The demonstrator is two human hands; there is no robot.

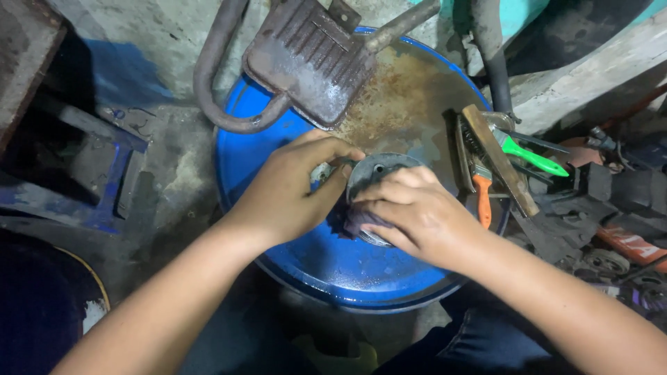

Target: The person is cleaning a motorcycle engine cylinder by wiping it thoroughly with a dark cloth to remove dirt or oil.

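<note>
Round metal part (379, 170) on blue drum lid (333, 264); left hand (288, 187) pinches its edge, right hand (417, 212) presses dark cloth (347, 221) against it. Rusty muffler (309, 59) behind.

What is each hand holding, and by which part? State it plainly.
Both hands grip a round grey metal part on the blue drum lid: left hand at its left edge, right hand pressing a dark cloth against its lower side.

Dim light from above; glare shines on the round blue metal drum lid (333, 267), corners dark, edges slightly blurred.
</note>
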